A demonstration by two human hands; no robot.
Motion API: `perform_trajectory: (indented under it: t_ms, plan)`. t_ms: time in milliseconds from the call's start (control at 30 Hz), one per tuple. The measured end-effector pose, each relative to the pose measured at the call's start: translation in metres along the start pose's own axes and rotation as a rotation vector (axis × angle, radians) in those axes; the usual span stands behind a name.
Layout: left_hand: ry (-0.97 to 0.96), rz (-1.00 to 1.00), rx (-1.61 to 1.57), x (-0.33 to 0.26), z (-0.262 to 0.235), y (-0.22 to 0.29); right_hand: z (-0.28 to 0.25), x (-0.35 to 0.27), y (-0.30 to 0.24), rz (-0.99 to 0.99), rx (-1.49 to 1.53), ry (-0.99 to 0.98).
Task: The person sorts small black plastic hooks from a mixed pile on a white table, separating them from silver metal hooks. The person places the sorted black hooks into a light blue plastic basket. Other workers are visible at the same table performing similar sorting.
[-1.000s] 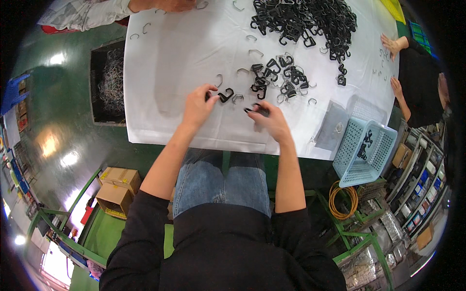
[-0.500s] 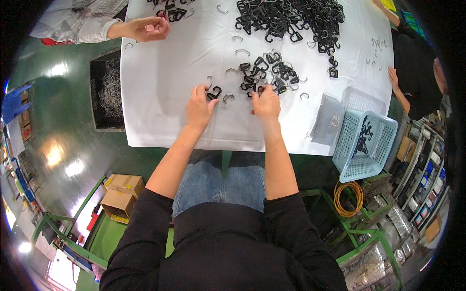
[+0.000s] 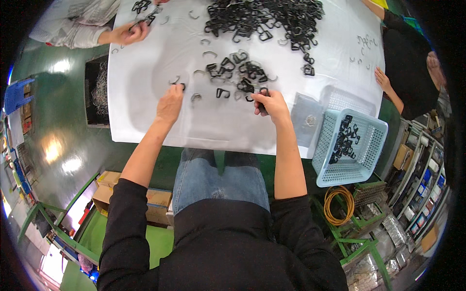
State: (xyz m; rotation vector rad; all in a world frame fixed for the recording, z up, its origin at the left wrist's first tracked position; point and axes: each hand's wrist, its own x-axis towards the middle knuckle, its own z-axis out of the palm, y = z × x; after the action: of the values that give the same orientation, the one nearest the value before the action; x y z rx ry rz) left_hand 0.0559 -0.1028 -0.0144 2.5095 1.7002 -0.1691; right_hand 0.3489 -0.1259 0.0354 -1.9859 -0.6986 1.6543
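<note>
On the white-covered table, my left hand [image 3: 170, 105] is closed in a pinch on a black clip [image 3: 182, 86], mostly hidden by the fingers. A thin metal hook [image 3: 175, 80] shows just beyond those fingertips. At the near right of a loose cluster of black clips [image 3: 252, 72], my right hand [image 3: 274, 105] grips another dark clip [image 3: 263, 103] between thumb and fingers. One separate black clip [image 3: 222, 92] and a bent metal piece [image 3: 195, 97] lie between my hands.
A large heap of black clips [image 3: 262, 19] covers the far table. A blue basket [image 3: 326, 140] with black clips stands at the right edge, by a grey plastic sheet [image 3: 305, 119]. Another person's hand [image 3: 131, 34] holds a black piece at far left; another person's hand [image 3: 383, 78] rests at right.
My hands have moved apart, the left away from the cluster, and the right now grips a dark clip. The co-worker's hand at far left now holds a black piece. The view has shifted.
</note>
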Motion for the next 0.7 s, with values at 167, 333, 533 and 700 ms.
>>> perform_trajectory:
  t_ms: [167, 333, 533, 700]
  plan:
    - [-0.069, 0.02, 0.053, 0.006, -0.003, 0.004, -0.071, -0.018, 0.02, 0.029, 0.41, -0.075]
    - [0.068, 0.196, -0.07, 0.004, 0.003, -0.005, -0.124, -0.039, 0.039, 0.046, 0.135, 0.155]
    - [-0.12, 0.051, -0.188, 0.012, -0.012, 0.014, -0.169, -0.09, 0.068, -0.066, 0.263, 0.264]
    - [-0.172, 0.066, -0.773, 0.024, -0.037, 0.139, -0.215, -0.134, 0.111, 0.016, 0.444, 0.463]
